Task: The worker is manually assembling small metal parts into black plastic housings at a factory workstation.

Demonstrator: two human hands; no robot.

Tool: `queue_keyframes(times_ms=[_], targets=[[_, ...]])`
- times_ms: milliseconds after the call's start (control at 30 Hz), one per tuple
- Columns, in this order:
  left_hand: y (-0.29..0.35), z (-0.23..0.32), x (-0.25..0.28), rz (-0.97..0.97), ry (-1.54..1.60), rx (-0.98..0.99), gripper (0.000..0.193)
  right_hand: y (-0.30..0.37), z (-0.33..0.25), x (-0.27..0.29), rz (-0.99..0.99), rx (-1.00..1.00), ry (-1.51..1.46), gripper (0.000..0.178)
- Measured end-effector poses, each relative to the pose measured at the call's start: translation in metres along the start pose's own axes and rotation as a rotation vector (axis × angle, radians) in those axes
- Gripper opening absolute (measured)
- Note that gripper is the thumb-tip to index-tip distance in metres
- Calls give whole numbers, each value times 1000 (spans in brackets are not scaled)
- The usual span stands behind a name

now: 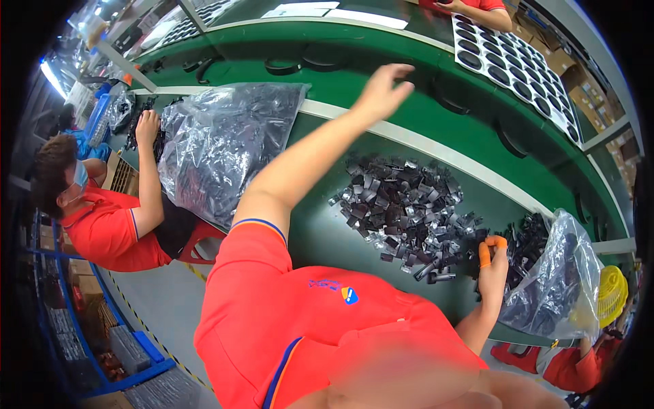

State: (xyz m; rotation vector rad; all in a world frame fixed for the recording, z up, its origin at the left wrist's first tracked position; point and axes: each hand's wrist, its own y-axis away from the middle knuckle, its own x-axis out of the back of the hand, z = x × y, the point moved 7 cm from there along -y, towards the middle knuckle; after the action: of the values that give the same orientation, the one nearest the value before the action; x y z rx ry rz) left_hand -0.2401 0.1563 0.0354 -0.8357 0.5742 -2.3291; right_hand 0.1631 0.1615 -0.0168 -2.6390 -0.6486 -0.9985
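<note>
My left arm stretches across to the green conveyor belt [422,109], and my left hand [385,92] hovers over it, thumb and fingers apart. I see no part held in it. Close to the pile's right side is my right hand [492,269], wearing orange finger cots [485,254] on the thumb and a finger. Its fingers are bent together among dark pieces; what they hold is too small to make out. A heap of small black and clear plastic parts [402,211] lies on the dark green worktop [320,204]. Black pieces [528,242] spill from a clear plastic bag [562,273].
Curved black pieces [283,67] lie along the belt. A large clear bag of dark parts [228,143] covers the worktop at left, beside a seated co-worker [109,225]. Across the belt, a white sheet of black discs [514,68] lies near another person's arm [487,13]. A yellow basket [612,296] stands far right.
</note>
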Motion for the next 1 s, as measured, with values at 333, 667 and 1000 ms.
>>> queue_keyframes(times_ms=[333,667,1000], targets=[[-13,-185,77,-209,-1288,156,35,-19,5,-20,321,111,-589,22],[-14,-89,10,-436,-297,-32,34,-12,8,-12,466,48,-658,24],[-4,-212,126,-284,-1259,405,28,-12,13,-21,413,20,-690,26]])
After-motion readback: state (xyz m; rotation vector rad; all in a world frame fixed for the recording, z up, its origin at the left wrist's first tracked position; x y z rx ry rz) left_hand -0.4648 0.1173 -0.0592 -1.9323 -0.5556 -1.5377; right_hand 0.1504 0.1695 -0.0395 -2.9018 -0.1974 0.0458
